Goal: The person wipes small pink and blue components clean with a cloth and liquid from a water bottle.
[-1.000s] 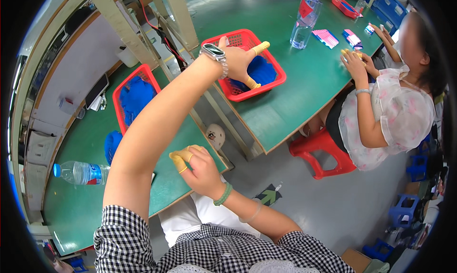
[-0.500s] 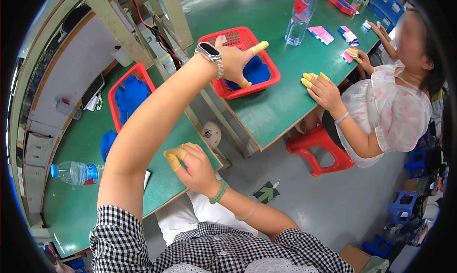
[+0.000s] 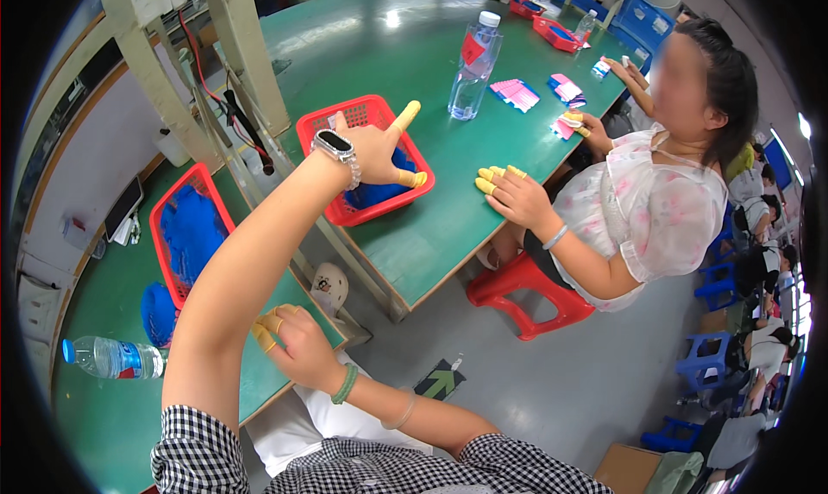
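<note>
Red plastic marks the basket [image 3: 341,132] just above the middle of the frame, standing on the green counter [image 3: 483,201] across the gap from us, with blue cloth pieces [image 3: 379,190] heaped inside. Our left hand [image 3: 375,149] reaches over it, fingers spread and tipped with yellow finger cots, the thumb lifted clear of the rim; it grips nothing that we can see, though the palm hides what lies under it. Our right hand [image 3: 289,343], low in the frame, rests at the edge of the near counter [image 3: 103,408], its fingers curled together, and we cannot tell if they pinch anything. A second basket [image 3: 164,209] at left centre holds more blue cloth, with a loose blue pile [image 3: 158,313] below it and a water bottle [image 3: 112,358] at lower left. We judge the work to be at an early step: no piece is lifted, both baskets look well filled. At right a seated person rests a hand [image 3: 509,192] flat on the far counter.
</note>
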Demonstrator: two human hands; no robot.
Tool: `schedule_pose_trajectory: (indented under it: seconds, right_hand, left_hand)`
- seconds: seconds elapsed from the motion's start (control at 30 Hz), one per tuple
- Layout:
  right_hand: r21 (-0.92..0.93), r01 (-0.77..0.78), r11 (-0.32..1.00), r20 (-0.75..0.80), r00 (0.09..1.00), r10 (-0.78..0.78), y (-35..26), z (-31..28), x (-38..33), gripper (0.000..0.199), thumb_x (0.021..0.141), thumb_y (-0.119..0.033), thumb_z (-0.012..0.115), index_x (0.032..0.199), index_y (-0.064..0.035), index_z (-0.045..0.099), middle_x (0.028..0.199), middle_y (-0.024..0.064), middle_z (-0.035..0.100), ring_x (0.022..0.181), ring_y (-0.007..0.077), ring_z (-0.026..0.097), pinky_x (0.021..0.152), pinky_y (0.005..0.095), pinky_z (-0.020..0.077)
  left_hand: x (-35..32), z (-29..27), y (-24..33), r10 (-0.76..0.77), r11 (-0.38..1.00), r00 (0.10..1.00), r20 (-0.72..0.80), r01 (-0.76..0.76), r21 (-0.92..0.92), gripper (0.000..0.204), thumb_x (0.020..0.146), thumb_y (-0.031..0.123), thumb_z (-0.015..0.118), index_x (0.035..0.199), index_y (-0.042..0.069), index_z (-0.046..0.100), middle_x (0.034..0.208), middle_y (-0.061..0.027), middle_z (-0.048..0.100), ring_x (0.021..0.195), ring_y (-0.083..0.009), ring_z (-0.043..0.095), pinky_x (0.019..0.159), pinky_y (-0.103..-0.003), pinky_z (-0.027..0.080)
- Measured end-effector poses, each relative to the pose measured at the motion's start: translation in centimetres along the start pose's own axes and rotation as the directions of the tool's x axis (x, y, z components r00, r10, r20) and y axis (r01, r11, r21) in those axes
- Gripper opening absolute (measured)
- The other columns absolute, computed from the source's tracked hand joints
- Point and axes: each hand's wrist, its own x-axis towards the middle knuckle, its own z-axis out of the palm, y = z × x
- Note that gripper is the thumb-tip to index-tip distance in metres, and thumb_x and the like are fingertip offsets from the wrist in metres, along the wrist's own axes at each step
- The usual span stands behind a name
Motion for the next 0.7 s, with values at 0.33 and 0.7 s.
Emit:
schedule_pose_trajectory:
  seconds: [0.33,0.7]
  right_hand:
    - [0.009,0.034,0.999,-0.032,0.999,-0.034,-0.3,0.1,0.3,0.022,0.088,-0.01,0.063,0.104,0.0039,0.069,0.091,0.0172,0.065,0.088,0.033,0.06,0.081,0.0434,0.0463]
    - [-0.009,-0.009,1.0,0.012,1.0,0.009,0.1,0.3,-0.2,0.024,0.088,-0.01,0.063,0.107,0.0036,0.068,0.1,0.0195,0.066,0.098,0.0355,0.061,0.088,0.044,0.0467]
  left_hand:
    - [0.5,0.2,1.1,-0.043,0.992,0.998,0.053,0.037,0.117,0.112,0.084,0.072,0.058,0.163,0.022,-0.005,0.09,-0.0172,0.074,0.098,-0.0401,0.07,0.107,-0.081,0.013]
    - [0.6,-0.2,0.6,-0.078,0.996,0.989,0.129,0.084,-0.038,0.121,0.08,0.081,0.057,0.163,0.022,-0.008,0.115,-0.0252,0.07,0.12,-0.0445,0.061,0.11,-0.078,0.01]
